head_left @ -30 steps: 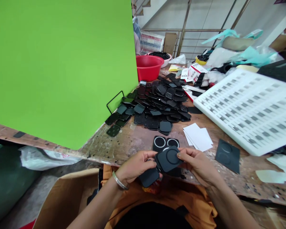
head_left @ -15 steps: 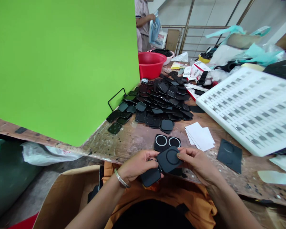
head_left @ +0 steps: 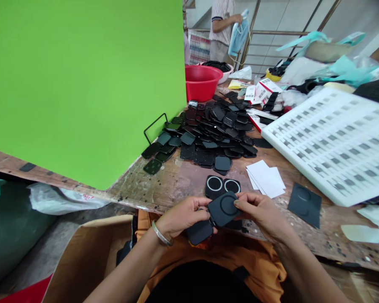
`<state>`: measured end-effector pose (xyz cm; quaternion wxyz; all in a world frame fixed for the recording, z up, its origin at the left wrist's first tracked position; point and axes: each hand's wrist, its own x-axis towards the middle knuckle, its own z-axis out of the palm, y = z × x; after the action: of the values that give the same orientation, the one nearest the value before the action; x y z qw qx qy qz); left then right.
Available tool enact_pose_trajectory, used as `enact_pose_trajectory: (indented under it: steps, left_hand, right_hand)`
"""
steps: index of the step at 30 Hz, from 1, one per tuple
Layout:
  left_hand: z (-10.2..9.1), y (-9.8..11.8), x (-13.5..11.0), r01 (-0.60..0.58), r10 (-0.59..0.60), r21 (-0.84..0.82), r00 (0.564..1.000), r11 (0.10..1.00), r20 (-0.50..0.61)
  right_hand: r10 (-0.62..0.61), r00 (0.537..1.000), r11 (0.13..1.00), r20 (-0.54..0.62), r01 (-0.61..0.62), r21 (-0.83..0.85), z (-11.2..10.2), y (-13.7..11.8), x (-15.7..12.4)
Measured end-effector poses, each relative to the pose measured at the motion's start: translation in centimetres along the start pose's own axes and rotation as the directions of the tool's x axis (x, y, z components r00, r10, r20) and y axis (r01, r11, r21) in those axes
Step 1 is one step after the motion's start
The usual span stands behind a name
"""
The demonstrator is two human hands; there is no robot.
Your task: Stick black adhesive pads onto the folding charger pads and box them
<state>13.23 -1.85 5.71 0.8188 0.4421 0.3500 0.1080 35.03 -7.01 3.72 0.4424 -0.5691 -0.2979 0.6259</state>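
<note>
Both my hands hold a dark folding pad (head_left: pixel 224 209) with a ring marked on its upper square, just above the table's near edge. My left hand (head_left: pixel 181 216) pinches its left side and the lower square (head_left: pixel 199 232) that hangs below. My right hand (head_left: pixel 261 212) grips the right edge with fingertips on top. Just beyond lie two black pads with white rings (head_left: pixel 221 186) flat on the wooden table (head_left: pixel 164 185). A large heap of black square pads (head_left: pixel 208 132) covers the table's middle.
A white perforated tray (head_left: pixel 331 139) lies at right, with white cards (head_left: pixel 267 179) and a dark flat sheet (head_left: pixel 305 204) near it. A red basin (head_left: pixel 202 82) stands behind the heap. A cardboard box (head_left: pixel 82 256) sits at lower left. A person stands far back.
My hands and the pad have stayed almost still. The view has tilted up slightly, and the person at the back has come further into view, moving right.
</note>
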Motion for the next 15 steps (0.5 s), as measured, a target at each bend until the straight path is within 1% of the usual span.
enact_pose_trajectory:
  steps: [9,15]
  left_hand:
    - [-0.34,-0.49,0.11,-0.019,0.019,-0.015,1.000,1.000,0.005]
    - [-0.09,-0.40,-0.09,0.003,-0.004,-0.033,1.000,0.999,-0.029]
  right_hand:
    - [-0.026,0.999,0.999,-0.038,0.024,-0.041,0.25,-0.23,-0.13]
    - [-0.040,0.997,0.997,-0.063,0.036,-0.069,0.75,-0.55,-0.38]
